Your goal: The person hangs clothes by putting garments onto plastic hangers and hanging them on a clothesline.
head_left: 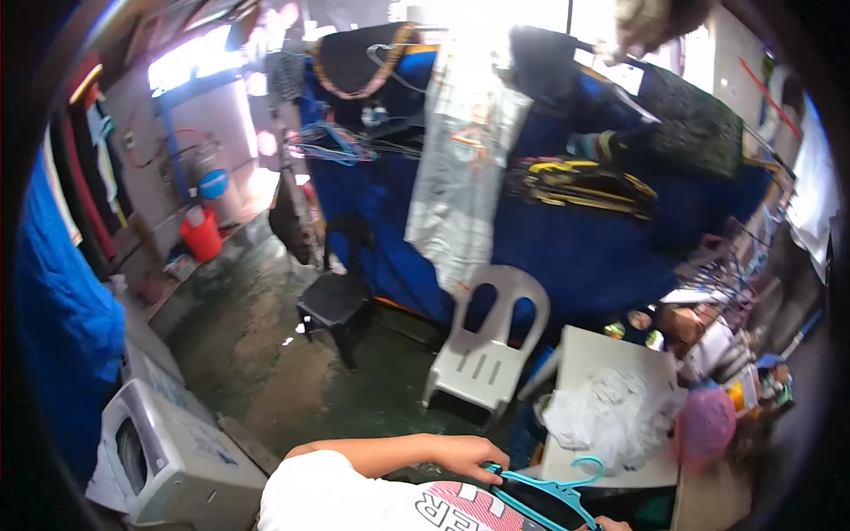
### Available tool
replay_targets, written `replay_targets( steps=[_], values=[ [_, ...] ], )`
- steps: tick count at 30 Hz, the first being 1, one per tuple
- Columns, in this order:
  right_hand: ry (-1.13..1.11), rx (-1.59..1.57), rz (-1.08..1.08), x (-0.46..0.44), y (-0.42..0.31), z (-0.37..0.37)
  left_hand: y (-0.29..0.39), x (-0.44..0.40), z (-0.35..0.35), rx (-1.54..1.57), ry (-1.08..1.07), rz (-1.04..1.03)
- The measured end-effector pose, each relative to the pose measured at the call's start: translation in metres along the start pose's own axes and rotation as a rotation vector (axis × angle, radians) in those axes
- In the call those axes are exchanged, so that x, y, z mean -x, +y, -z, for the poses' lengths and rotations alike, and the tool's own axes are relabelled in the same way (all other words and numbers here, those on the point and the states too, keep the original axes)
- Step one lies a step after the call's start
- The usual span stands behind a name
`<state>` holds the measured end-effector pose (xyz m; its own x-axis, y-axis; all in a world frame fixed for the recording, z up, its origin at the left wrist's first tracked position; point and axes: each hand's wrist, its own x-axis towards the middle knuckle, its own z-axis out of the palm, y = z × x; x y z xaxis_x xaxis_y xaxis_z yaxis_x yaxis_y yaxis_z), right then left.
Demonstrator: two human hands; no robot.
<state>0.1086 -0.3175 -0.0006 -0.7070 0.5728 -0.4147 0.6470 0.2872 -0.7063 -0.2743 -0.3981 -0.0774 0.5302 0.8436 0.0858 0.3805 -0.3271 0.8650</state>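
Observation:
My left hand (474, 457), at the end of a bent arm, is closed round the left end of a turquoise clothes hanger (547, 484). The hanger's hook points up and to the right. My right hand (612, 525) shows only in part at the bottom edge, its fingers at the hanger's right end. Dark material lies behind and below the hanger's bars; I cannot make out what it is. A white table (567, 350) stands just beyond the hanger, with a crumpled white plastic bag (611, 411) on it.
A white plastic chair (487, 354) and a black chair (335, 305) stand ahead. Clothes and several hangers (332, 143) hang before a blue sheet (567, 257). A washing machine (190, 456) is at left, a red bucket (201, 235) farther back. Right of the table is clutter with a pink bag (706, 425).

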Motion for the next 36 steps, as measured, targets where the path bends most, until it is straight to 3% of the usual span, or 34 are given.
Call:
replay_targets(
  steps=[1,4,5,8,10,11,12,13,14,17,18,20,21,22,23,24,25,26,28,29,30,31,32,36],
  values=[
    [-0.064,0.048,0.045,-0.029,-0.01,-0.009,0.0,0.027,0.013,-0.061,-0.03,0.14],
    [-0.305,0.174,0.291,-0.16,-0.01,-0.063,-0.067,0.125,0.014,-0.21,0.292,0.168],
    [-0.359,0.17,0.239,-0.209,-0.025,-0.091,-0.094,0.164,0.012,-0.152,0.364,0.268],
    [-0.234,0.504,0.506,-0.339,-0.09,-0.181,-0.157,0.273,0.028,-0.281,0.583,0.515],
    [0.048,0.671,0.692,-0.391,-0.181,-0.199,-0.127,0.321,0.092,-0.493,0.782,0.734],
    [0.183,0.588,0.766,-0.392,-0.251,-0.19,-0.077,0.335,0.137,-0.7,0.893,0.711],
    [0.285,0.467,0.973,-0.397,-0.312,-0.181,-0.06,0.359,0.17,-0.895,1.143,0.523],
    [0.441,0.353,1.189,-0.402,-0.36,-0.179,-0.007,0.371,0.203,-1.067,1.184,0.564],
    [0.602,0.221,1.392,-0.403,-0.399,-0.181,0.033,0.383,0.227,-1.187,1.298,0.437],
    [0.666,0.105,1.53,-0.403,-0.477,-0.2,0.099,0.414,0.251,-1.566,1.428,0.354],
    [0.657,0.069,1.567,-0.417,-0.491,-0.218,0.097,0.428,0.248,-1.705,1.455,0.326],
    [0.595,0.06,1.606,-0.469,-0.499,-0.278,0.035,0.483,0.23,-1.521,1.439,0.555],
    [0.447,0.139,1.568,-0.525,-0.481,-0.332,-0.028,0.527,0.199,-1.228,1.372,1.037],
    [-0.218,0.663,1.141,-0.555,-0.461,-0.37,-0.055,0.54,0.169,-0.764,1.028,1.337],
    [-0.572,0.711,1.145,-0.57,-0.43,-0.398,-0.082,0.551,0.124,-0.368,0.823,1.337],
    [-0.866,0.657,1.25,-0.587,-0.405,-0.423,-0.124,0.569,0.076,-0.157,0.711,1.169],
    [-1.01,0.787,1.144,-0.598,-0.391,-0.443,-0.122,0.566,0.06,0.076,0.778,1.11],
    [-1.272,0.566,1.065,-0.619,-0.379,-0.453,-0.119,0.562,0.043,0.307,0.844,1.056],
    [-1.366,0.506,1.001,-0.631,-0.416,-0.436,-0.159,0.566,0.011,0.825,1.628,0.965],
    [-1.388,0.575,0.999,-0.652,-0.434,-0.444,-0.186,0.586,0.005,0.576,1.628,1.045],
    [-1.374,0.598,1.001,-0.658,-0.464,-0.44,-0.115,0.555,0.08,0.365,1.33,1.336],
    [-1.371,0.625,1.036,-0.674,-0.49,-0.446,-0.112,0.558,0.106,0.229,1.271,1.398],
    [-1.361,0.654,1.07,-0.692,-0.516,-0.451,-0.12,0.569,0.122,0.08,1.285,1.455],
    [-1.279,0.595,1.238,-0.717,-0.644,-0.444,-0.102,0.603,0.189,-0.323,1.684,1.34]
  ],
)
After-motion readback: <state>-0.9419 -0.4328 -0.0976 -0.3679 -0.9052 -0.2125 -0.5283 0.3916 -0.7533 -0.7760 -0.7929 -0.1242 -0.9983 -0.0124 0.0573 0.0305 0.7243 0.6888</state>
